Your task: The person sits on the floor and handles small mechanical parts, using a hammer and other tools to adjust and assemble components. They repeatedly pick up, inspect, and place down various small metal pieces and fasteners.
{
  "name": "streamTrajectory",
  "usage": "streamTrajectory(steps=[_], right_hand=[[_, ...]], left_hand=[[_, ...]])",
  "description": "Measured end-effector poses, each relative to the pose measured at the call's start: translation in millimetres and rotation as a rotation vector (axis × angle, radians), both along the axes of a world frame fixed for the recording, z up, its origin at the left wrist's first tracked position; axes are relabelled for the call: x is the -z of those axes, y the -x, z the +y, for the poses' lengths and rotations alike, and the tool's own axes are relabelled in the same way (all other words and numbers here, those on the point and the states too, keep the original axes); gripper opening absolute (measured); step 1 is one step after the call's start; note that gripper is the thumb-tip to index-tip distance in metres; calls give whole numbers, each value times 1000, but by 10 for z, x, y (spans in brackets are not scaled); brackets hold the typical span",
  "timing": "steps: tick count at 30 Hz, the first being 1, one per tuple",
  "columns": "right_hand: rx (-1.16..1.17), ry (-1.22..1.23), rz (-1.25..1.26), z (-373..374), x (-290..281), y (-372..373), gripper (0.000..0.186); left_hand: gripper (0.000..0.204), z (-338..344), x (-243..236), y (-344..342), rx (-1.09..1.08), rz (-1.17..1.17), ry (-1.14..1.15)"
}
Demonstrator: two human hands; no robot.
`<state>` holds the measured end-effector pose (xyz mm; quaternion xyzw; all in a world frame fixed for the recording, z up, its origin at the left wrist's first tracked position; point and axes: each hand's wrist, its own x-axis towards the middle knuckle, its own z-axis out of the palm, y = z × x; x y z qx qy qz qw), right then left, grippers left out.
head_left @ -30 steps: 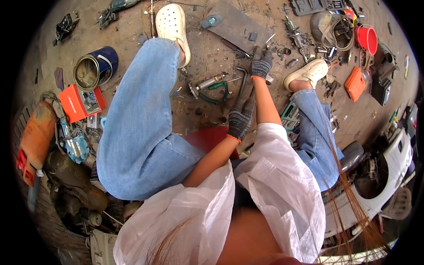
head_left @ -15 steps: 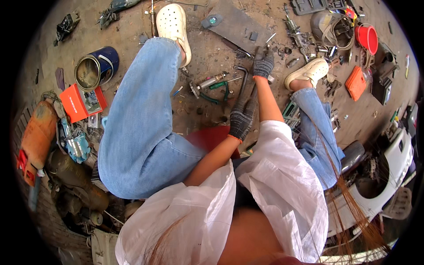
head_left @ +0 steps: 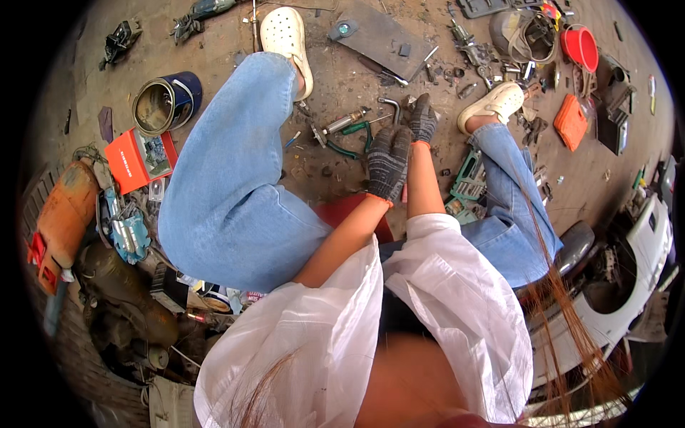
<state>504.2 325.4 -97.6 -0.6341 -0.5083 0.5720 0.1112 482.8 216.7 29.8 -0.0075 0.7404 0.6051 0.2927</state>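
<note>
L-shaped wrench (head_left: 397,110) runs under the left hand (head_left: 389,164), right hand (head_left: 423,120) just beside; cannot tell either hand's grip; a firm wrap should steady it.

A bar (head_left: 397,112) juts ahead between the hands (head_left: 389,164); a plate (head_left: 378,39) lies beyond on the floor (head_left: 164,57). Just left are hand tools (head_left: 341,123); farther left, a can (head_left: 187,98) with a box (head_left: 123,160) behind. Well right are a pouch (head_left: 571,121) and, farther ahead, a bucket (head_left: 581,46).
</note>
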Motion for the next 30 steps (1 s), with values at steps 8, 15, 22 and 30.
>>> streamTrajectory(steps=[8,15,22,30], right_hand=[[32,1152,1627,-473,-1567,173,33],[270,732,1221,-832,-2586,-57,36],[-691,-614,492,-977,-2863,-292,31],[-449,669,1140,-1068,-3048,-427,26]], left_hand=[[45,-154,-884,568,148,353,-99],[45,-379,-1668,524,446,565,-295],[48,-527,-2325,409,433,724,-352],[33,-646,-2323,340,552,495,-279]])
